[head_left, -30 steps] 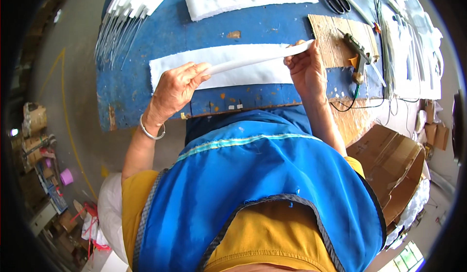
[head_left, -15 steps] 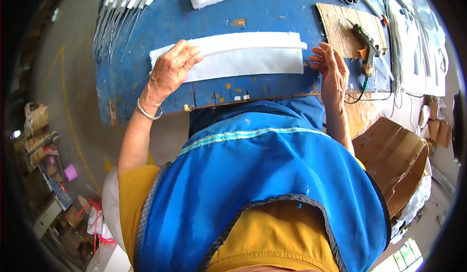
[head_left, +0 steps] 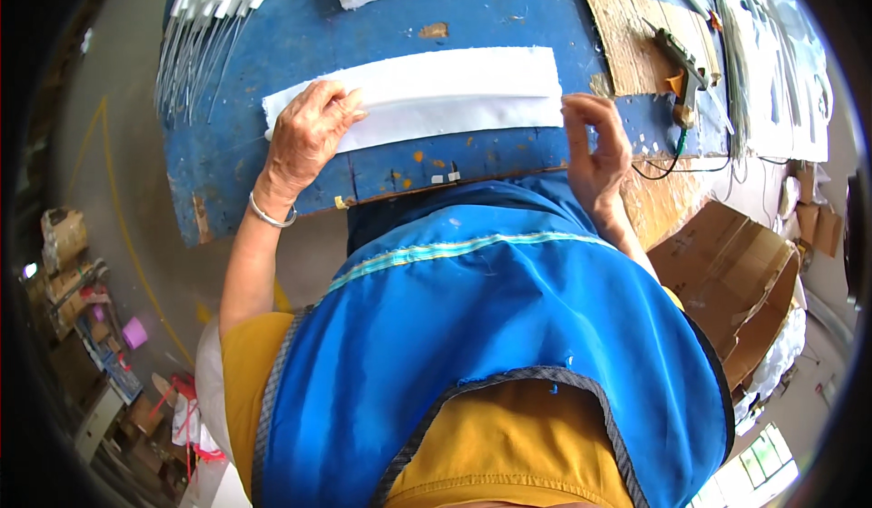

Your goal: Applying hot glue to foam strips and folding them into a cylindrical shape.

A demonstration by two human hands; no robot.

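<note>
White padding strip [head_left: 436, 95] is lying flat along the near part of the blue worktable [head_left: 272, 45], with the left hand [head_left: 304, 136] pressing open-palmed on its left end, gripping nothing. At the strip's right end the right hand [head_left: 595, 145] is hovering with fingers loosely curled, apparently empty. Laying out looks done, while the glue gun [head_left: 679, 63] on the cardboard sheet [head_left: 627, 27], farther right, is sitting unused.

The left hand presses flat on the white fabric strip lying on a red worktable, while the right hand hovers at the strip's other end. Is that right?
Not quite: in the head view the worktable is blue, not red. The left hand does press on the white fabric strip, and the right hand is at its other end.
</note>
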